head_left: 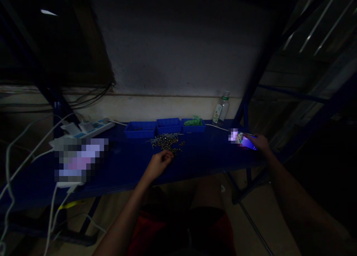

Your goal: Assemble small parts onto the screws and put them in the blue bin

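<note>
In the head view, my left hand rests at the near edge of a pile of small metal fasteners on the blue tabletop. Its fingers are curled together; whatever is between them is too dark and small to make out. Thin pale shanks and brassy ends show in the pile. Over to the right, my right hand is at a phone with a lit screen. One digit reaches over the screen's top, and the other fingers are mostly hidden.
Behind the pile stand a left blue bin, a middle blue bin and a right blue bin holding green material. A clear bottle stands near the wall. Leftward are a power strip, cables and a blurred-out bright item.
</note>
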Tool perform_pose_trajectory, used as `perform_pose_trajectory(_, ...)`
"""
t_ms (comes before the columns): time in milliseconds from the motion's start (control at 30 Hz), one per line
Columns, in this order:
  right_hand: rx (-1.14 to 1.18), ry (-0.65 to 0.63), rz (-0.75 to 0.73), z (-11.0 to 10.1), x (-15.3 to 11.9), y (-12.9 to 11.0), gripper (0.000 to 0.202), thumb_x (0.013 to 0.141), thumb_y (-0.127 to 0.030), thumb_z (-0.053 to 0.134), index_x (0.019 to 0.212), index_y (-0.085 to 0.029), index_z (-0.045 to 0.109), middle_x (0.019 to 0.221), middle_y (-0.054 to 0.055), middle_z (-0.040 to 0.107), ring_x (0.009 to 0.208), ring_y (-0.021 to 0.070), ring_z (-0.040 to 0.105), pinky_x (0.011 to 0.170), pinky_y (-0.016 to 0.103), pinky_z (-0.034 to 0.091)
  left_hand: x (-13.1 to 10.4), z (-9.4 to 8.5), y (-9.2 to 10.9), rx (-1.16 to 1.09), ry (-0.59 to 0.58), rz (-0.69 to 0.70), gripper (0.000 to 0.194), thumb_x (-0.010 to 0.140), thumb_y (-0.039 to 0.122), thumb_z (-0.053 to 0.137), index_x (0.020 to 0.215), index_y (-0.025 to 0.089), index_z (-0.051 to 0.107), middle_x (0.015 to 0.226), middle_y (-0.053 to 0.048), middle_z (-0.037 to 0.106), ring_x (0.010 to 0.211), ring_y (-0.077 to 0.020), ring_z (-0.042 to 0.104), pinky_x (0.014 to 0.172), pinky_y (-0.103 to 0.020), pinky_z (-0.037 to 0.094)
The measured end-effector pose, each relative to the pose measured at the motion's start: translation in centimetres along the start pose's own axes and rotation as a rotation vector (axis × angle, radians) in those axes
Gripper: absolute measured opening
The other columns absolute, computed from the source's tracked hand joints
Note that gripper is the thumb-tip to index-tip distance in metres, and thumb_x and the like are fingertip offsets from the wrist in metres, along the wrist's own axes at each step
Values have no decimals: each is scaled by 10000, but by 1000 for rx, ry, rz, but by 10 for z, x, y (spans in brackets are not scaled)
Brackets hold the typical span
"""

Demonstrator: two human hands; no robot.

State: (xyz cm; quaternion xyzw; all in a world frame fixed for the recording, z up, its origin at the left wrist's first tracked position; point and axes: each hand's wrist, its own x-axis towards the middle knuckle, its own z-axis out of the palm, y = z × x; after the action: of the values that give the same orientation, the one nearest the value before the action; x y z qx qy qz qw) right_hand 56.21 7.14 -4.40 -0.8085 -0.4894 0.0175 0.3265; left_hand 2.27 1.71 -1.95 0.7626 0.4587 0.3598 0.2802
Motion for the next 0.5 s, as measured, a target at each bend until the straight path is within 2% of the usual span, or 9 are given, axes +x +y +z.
perform_pose_trajectory(167, -100, 26, 64, 2, -1, -3, 770, 586, -752, 508, 944, -92, 681, 925, 213, 641, 844, 316, 602, 676, 366, 451, 0, 0, -1, -6, -2, 5, 263, 804, 372, 494, 896, 167, 629, 780, -17, 654, 712, -155, 594, 651, -235, 440)
perform_pose_trajectory(400, -62, 14, 30, 0, -1, -1, 723, 679, -721, 436, 961, -102, 681, 964, 197, 642, 927, 312, 589, 768, 371, 435, 0, 0, 1, -23, 2, -1, 248, 794, 349, 507, 900, 162, 632, 806, -28, 663, 728, -161, 597, 692, -254, 451)
perform_pose_trajectory(500, -77, 1, 30, -1, -2, -2, 725, 687, -719, 429, 966, -98, 680, 954, 201, 646, 906, 302, 598, 755, 360, 439, 0, 0, 2, -25, -5, -2, 249, 799, 349, 504, 897, 161, 633, 811, -30, 664, 731, -158, 598, 681, -244, 449)
